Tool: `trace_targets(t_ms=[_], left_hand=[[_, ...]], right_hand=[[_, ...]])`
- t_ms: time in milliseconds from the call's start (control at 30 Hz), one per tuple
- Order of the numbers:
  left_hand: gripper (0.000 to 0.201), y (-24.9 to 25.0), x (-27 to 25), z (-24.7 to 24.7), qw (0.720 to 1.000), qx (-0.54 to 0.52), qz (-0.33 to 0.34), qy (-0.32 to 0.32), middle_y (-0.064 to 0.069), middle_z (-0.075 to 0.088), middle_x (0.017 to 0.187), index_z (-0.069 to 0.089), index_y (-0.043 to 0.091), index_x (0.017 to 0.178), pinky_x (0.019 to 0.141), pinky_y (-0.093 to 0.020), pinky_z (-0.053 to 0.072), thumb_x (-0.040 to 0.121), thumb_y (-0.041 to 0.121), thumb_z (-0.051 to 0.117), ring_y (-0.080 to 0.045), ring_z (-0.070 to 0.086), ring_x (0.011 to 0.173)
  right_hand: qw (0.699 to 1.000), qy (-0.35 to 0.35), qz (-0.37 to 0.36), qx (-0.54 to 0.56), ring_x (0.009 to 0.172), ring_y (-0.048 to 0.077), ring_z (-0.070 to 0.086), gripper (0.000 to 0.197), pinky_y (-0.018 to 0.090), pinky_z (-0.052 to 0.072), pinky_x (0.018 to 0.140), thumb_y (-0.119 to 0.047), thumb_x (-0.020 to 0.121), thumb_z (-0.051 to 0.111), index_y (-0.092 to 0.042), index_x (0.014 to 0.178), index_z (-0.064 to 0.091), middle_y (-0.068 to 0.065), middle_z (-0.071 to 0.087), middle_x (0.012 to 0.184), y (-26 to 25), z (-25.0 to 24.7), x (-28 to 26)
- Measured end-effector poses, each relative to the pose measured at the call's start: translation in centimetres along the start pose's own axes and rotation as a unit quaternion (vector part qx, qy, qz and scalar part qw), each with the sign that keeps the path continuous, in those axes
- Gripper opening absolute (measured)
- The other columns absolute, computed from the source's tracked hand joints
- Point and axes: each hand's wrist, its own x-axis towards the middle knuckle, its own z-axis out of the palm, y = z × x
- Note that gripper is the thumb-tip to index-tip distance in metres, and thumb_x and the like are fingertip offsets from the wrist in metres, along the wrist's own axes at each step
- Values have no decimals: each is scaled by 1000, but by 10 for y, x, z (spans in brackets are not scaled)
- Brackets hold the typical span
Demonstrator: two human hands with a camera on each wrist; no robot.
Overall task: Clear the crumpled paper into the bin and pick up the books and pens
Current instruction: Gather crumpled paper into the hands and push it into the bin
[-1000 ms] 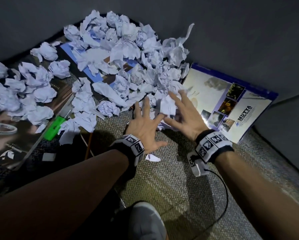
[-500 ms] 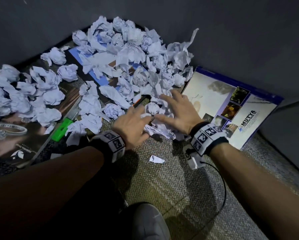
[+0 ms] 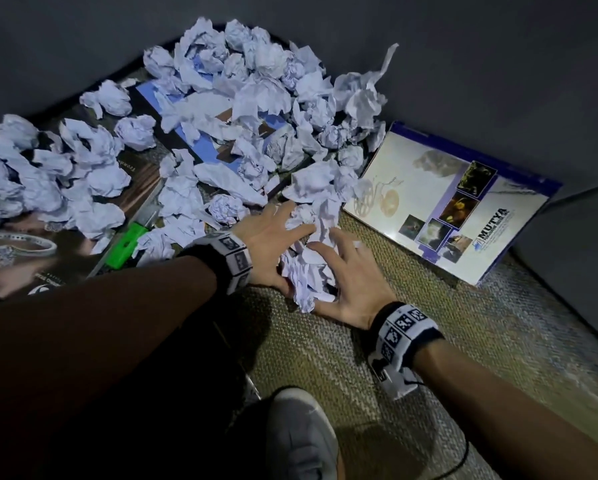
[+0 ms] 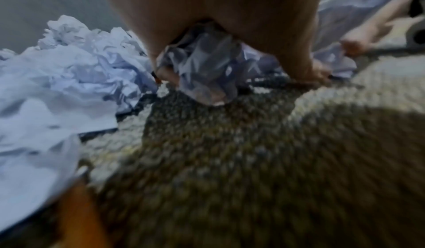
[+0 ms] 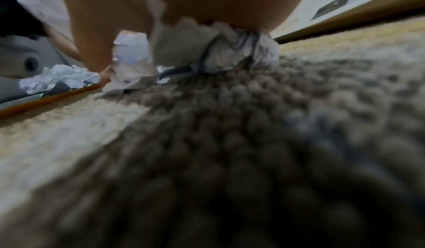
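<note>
Crumpled white paper [image 3: 256,81] lies heaped over a blue book [image 3: 207,147] by the wall, with more balls [image 3: 30,174] on a dark magazine [image 3: 23,268] at left. My left hand [image 3: 273,244] and right hand [image 3: 346,275] cup a clump of crumpled paper [image 3: 308,271] between them on the carpet. In the left wrist view the left hand [image 4: 230,24] curls down around the clump [image 4: 207,66]. The right hand [image 5: 184,1] likewise wraps the paper [image 5: 220,52]. A green pen [image 3: 127,242] lies beside the left wrist. A white and blue book [image 3: 446,202] lies to the right.
Grey walls close the corner behind and to the right. A woven carpet [image 3: 429,341] spreads in front of the pile. My grey shoe [image 3: 301,434] stands near the bottom. An orange pencil [image 5: 57,95] lies on the carpet at the left of the right wrist view.
Both hands have closed in on a clump of paper and dragged it back along the carpet toward me. The right hand now sits nearer than the left.
</note>
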Motion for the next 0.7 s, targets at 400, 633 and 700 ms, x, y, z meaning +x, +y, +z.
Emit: trace_targets(t_ms=[400,633,700], left_hand=[[96,75,-14,33,986,-90,-104,92,-10,10,154,26,31,140,94,-47,46,64,90,38,-36,21,133],[71,79,-16,38,990,-50,-103,85,-15,21,144,30,31,135,90,-42,45,78,64,55,-35,33,124],[59,79,-21,36,991,-62,-92,78,-14,26,135,34,29,127,84,-42,46,80,56,59,-35,41,116]], right_hand=[[989,-101,-62,-85,146,25,10,116,43,12,115,-86,61,51,-30,152,5,7,6,159,36,-16,-43],[994,27,-30,-97,114,32,46,56,47,43,91,-56,85,50,-20,127,50,9,50,128,26,11,-51],[993,30,-41,-106,100,30,51,48,44,49,80,-49,82,54,-18,119,53,9,54,118,27,11,-45]])
